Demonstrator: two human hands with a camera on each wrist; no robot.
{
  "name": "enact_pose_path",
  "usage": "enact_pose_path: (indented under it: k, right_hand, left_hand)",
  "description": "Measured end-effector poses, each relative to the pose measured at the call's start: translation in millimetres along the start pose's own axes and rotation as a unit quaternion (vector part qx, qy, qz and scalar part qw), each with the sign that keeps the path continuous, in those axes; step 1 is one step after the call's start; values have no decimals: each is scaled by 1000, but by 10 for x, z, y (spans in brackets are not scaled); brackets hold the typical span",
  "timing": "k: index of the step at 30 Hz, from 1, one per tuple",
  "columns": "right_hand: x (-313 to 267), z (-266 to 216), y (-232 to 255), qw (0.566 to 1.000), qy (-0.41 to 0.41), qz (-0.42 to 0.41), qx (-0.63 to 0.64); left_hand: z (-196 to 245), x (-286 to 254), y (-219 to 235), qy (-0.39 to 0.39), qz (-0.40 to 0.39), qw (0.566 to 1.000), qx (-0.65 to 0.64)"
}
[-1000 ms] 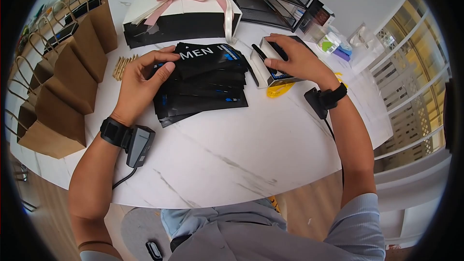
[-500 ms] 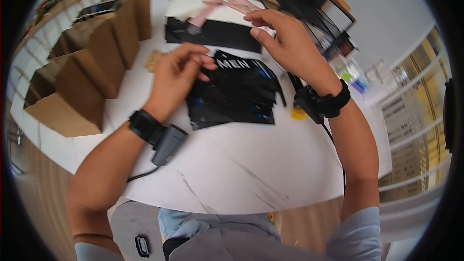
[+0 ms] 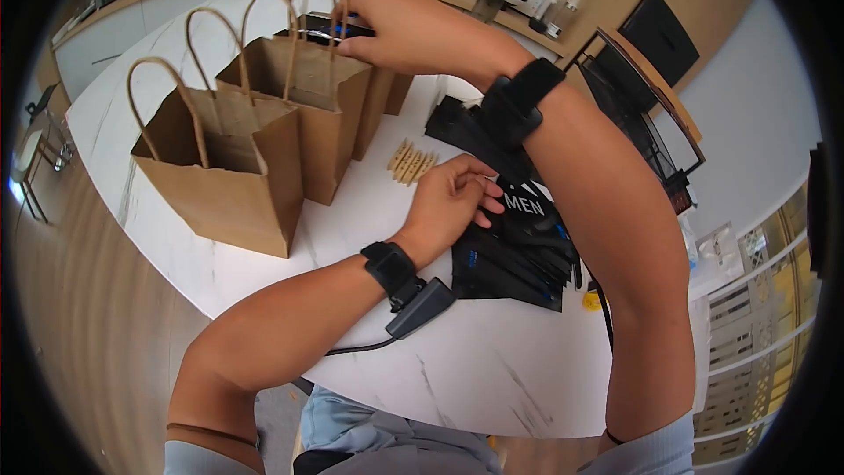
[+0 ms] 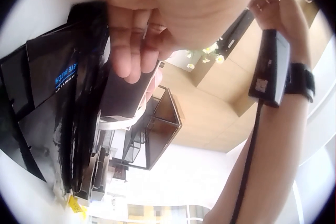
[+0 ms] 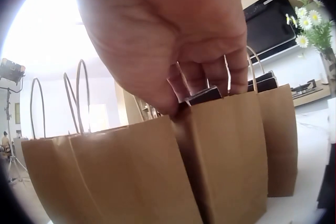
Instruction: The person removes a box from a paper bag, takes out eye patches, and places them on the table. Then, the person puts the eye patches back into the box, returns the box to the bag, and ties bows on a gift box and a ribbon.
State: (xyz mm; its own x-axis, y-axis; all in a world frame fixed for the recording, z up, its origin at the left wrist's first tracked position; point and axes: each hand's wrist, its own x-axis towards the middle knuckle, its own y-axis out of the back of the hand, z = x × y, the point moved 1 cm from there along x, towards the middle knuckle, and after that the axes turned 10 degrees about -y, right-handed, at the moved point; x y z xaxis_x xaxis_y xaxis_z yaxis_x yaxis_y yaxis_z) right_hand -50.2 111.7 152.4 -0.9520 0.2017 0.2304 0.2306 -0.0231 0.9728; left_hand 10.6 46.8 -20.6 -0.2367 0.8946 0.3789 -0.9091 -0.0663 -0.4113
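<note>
My left hand (image 3: 448, 207), fingers loosely bent, is at the edge of a fanned pile of flat black packets (image 3: 514, 264), the top one printed "MEN". It grips nothing in the left wrist view. My right hand (image 3: 400, 26) reaches across to the brown paper bags. Its fingers and thumb straddle a black box (image 5: 205, 96) that sticks up from the opening of a paper bag (image 5: 226, 150). In the right wrist view the fingers point down with gaps between them. The nearest paper bag (image 3: 224, 193) stands upright with its handles raised.
Small wooden clothespins (image 3: 411, 163) lie between bags and packets. A black box with a pink bow is partly hidden behind my right forearm. A black rack (image 3: 615, 105) stands at the back right, and a flower vase (image 3: 488, 4) behind the table.
My right hand has left the box at the right, risen, and swung left to the paper bags. The head view has turned left. My left hand stays by the black packets.
</note>
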Motion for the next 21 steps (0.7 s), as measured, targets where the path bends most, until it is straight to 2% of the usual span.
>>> enact_pose_path:
  k: [2,4,6,7,10,11,12,14,18,20,21]
  right_hand:
    - [-4,40,-36,998,33,51,19]
    - [49,141,-7,999,11,23,21]
    - [100,263,12,998,-8,-45,33]
    - [32,206,103,988,-60,-110,95]
    - [9,136,199,978,-75,-148,130]
    - [66,152,159,989,-39,-118,77]
    - [103,153,143,989,-39,-117,76]
    - [153,93,125,991,-55,-111,-59]
    - [230,118,30,997,-3,-65,-38]
    - [246,127,70,996,-7,57,-71]
    - [220,169,133,997,-9,80,-6]
  left_hand:
    - [-9,-4,-4,-3,2,1000,4]
    - [-19,-8,-11,-7,-8,1000,5]
    - [-24,-20,-6,-13,-16,1000,0]
    - [-12,-23,-8,-5,-15,1000,2]
    - [-3,-13,-10,1,-17,1000,5]
    - [-13,-12,-5,4,-18,1000,7]
    - [-25,-10,1,3,-18,1000,7]
    - [-32,-14,3,3,-23,1000,7]
    - [-57,-15,-5,8,-26,1000,1]
    - [-28,-21,-13,10,-21,1000,2]
    - [-17,-22,-6,13,-23,1000,7]
